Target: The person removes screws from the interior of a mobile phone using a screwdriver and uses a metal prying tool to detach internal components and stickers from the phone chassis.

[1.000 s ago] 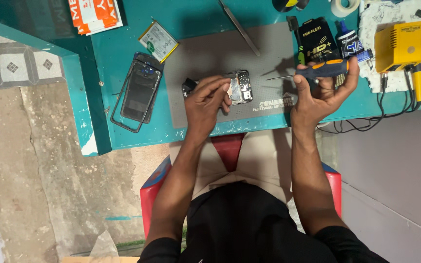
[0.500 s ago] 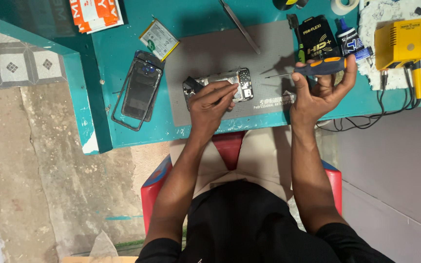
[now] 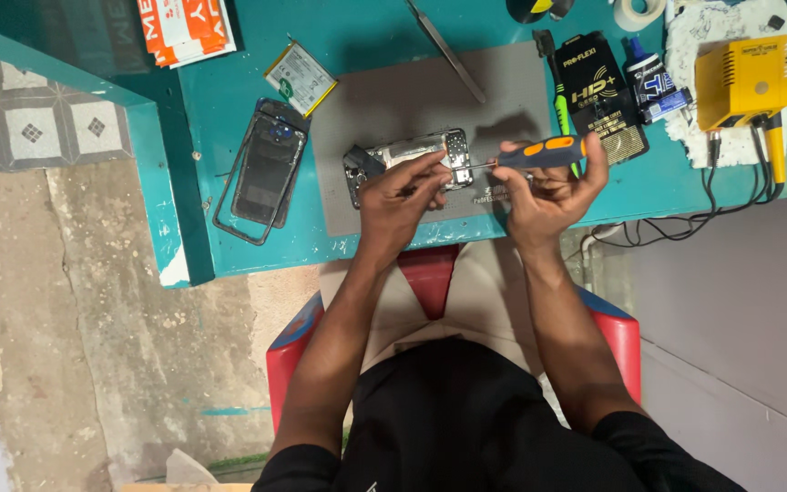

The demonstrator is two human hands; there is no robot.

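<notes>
- As the pictures show it, the step in hand is screw work on an opened phone (image 3: 412, 159), which lies on the grey mat (image 3: 393, 96) at the near edge of the teal bench (image 3: 229, 237).
- Right hand (image 3: 548, 187): fingers closed round a screwdriver (image 3: 539, 152) with an orange and dark handle, held near level, its thin shaft pointing left to the phone's right end. Whether the tip sits in a screw is too small to tell.
- Left hand (image 3: 398, 196): fingers curled, fingertips pressed on the phone's near edge and steadying it; nothing is lifted.
- Next move, as a judgement: calls for the tip to be kept square in the screw head and the phone held flat, with light downward pressure so the tip does not slip.
- Left of the mat: a dark back cover (image 3: 266, 169) with a clear frame, and a battery (image 3: 301, 77) above it, both apart from the phone.
- Far side of the mat: tweezers (image 3: 448, 50) lying slantwise.
- Right of the mat: a black packet (image 3: 598, 91), a glue tube (image 3: 649, 82), and a yellow box (image 3: 740, 82) with cables trailing off the bench.
- Below the bench: a red stool (image 3: 430, 273) under the person.
</notes>
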